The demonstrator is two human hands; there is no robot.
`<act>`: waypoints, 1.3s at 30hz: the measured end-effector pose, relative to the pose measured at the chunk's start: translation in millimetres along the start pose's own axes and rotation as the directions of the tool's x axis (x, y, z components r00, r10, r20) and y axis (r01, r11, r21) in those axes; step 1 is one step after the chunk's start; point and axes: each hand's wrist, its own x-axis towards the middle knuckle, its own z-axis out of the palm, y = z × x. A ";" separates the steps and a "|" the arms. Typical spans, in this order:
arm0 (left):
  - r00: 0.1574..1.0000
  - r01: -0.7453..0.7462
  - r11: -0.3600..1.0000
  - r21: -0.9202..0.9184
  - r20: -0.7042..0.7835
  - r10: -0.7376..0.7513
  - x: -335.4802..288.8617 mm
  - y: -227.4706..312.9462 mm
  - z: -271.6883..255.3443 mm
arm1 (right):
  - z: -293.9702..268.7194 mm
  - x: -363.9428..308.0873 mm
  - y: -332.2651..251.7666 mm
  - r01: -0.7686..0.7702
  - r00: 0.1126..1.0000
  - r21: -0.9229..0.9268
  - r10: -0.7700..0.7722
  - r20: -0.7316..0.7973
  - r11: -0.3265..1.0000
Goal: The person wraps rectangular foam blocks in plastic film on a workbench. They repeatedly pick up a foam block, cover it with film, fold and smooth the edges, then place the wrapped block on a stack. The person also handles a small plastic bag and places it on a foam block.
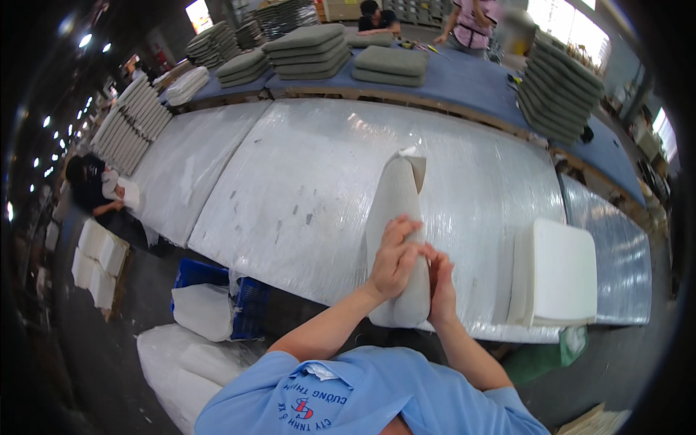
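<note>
A grey fabric-covered cushion [399,188] lies lengthwise in front of me on the plastic-wrapped table, looking folded or turned up on its edge. At its far end the cover gapes, and a bit of white shows there. My left hand [395,264] presses across the top of the cushion with bent fingers. Against the right side, my right hand [440,283] grips the cushion's edge, its fingertips close to those of my left hand. The palm sides of both hands are hidden against the fabric.
White foam pads [562,272] are stacked at the table's right. Grey cushions [308,54] stand in piles on the blue far table [464,83], with another tall pile [558,90] at right. A blue crate [250,308] sits below at left. Other people are across and at far left.
</note>
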 end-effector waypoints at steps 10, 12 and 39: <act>0.809 0.534 0.678 -0.505 0.073 -0.584 -58.5 47.2 -14.6 | 39.0 29.5 18.2 0.030 0.999 -0.183 -0.026 0.026 0.983; 0.797 0.521 0.659 -0.543 0.033 -0.603 -68.6 45.6 -26.5 | 53.4 26.6 21.2 0.065 0.998 -0.327 -0.052 0.047 0.943; 0.789 0.537 0.694 -0.480 -0.007 -0.615 -65.3 36.1 -44.3 | 60.1 0.3 36.7 0.113 0.988 -0.534 -0.036 0.152 0.838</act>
